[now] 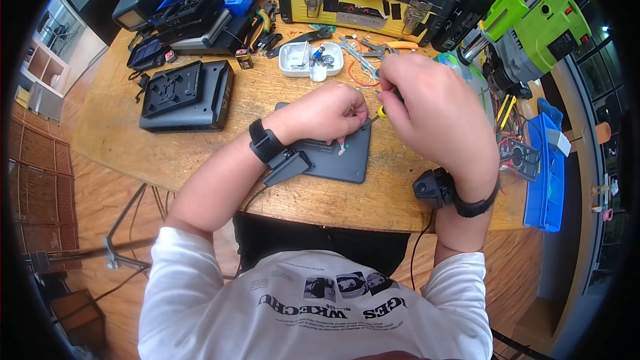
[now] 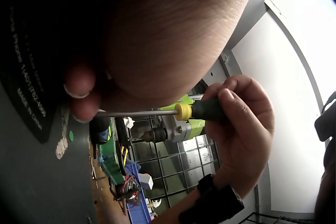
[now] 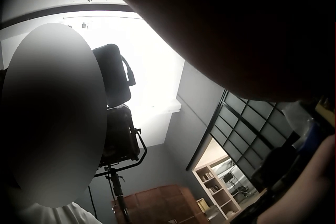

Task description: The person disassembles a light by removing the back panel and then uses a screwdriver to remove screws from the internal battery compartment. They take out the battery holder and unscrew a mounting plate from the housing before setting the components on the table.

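A dark grey panel [image 1: 347, 167] with printed text, a green dot and a pale smudge lies on the workbench. My left hand [image 1: 327, 112] rests on its far part with fingers bent. Above the panel's right edge, my right hand [image 1: 433, 110] grips a screwdriver [image 2: 207, 110] by its dark green handle with a yellow collar. The shaft [image 2: 139, 113] runs to the left fingertips [image 2: 86, 107], where its tip is hidden; I cannot tell whether those fingers pinch anything. The right wrist view shows no hand work, only a dark arm and the room.
A white tray [image 1: 288, 69] of small parts sits beyond the panel, with wrenches [image 1: 360, 60] beside it. A black device [image 1: 217, 103] lies left. Behind stands a yellow-black toolbox [image 1: 347, 10]. At right are a green drill stand [image 1: 553, 33], a multimeter [image 1: 520, 159] and a blue bin [image 1: 545, 193].
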The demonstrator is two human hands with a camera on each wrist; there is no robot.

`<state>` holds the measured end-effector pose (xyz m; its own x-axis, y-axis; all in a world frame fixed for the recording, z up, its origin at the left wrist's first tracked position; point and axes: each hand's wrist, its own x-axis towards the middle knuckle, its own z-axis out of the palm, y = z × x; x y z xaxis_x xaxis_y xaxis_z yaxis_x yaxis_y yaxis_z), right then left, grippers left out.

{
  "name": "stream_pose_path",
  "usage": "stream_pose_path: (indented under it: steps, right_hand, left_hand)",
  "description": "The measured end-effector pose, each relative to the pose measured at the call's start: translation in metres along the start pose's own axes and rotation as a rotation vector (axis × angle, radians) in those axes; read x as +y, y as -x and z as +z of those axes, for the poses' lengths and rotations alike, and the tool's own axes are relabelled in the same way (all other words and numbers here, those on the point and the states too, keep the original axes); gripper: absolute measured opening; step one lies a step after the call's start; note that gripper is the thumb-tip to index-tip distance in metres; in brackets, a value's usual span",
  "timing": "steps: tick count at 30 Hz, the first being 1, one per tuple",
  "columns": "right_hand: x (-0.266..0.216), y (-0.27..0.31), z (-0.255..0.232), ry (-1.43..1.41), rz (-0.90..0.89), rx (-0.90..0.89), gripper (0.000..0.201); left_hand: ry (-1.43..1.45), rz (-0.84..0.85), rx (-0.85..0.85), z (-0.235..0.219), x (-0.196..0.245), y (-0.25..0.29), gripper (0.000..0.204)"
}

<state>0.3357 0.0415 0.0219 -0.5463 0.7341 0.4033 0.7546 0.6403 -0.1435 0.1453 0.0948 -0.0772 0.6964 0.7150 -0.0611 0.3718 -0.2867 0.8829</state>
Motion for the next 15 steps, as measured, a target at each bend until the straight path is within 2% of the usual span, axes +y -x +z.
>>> stream_pose_path:
  steps: [4, 6, 7, 9, 10, 12, 15]
  right_hand:
    - [0.0002, -0.0016, -0.0011, -0.098, -0.126, 0.004, 0.01]
    - [0.002, -0.0021, 0.0036, -0.102, -0.188, 0.083, 0.013]
    - [0.0012, -0.0019, 0.0035, -0.102, -0.189, 0.082, 0.013]
    - [-0.0007, -0.0007, 0.0027, -0.015, 0.056, -0.002, 0.015]
    - [0.0005, -0.0006, 0.0015, -0.015, 0.056, -0.002, 0.015]
    - [0.0043, -0.0001, -0.0016, -0.079, -0.086, -0.017, 0.015]
    - [0.0001, 0.0022, -0.0037, -0.102, -0.107, 0.043, 0.015]
  left_hand:
    - [-0.003, 0.03, 0.0, 0.0004, -0.0026, -0.001, 0.013]
    - [-0.01, 0.024, 0.01, 0.0007, -0.0046, -0.0014, 0.013]
    - [-0.017, 0.017, 0.019, 0.0006, -0.0051, -0.0014, 0.014]
    - [-0.011, 0.011, 0.005, 0.0004, -0.0042, -0.0015, 0.014]
    - [-0.004, 0.006, -0.009, 0.0002, -0.0034, -0.0015, 0.014]
    - [-0.005, 0.002, -0.006, -0.0007, -0.0011, -0.0005, 0.014]
    - [-0.012, -0.002, 0.005, -0.0008, -0.0003, 0.0001, 0.014]
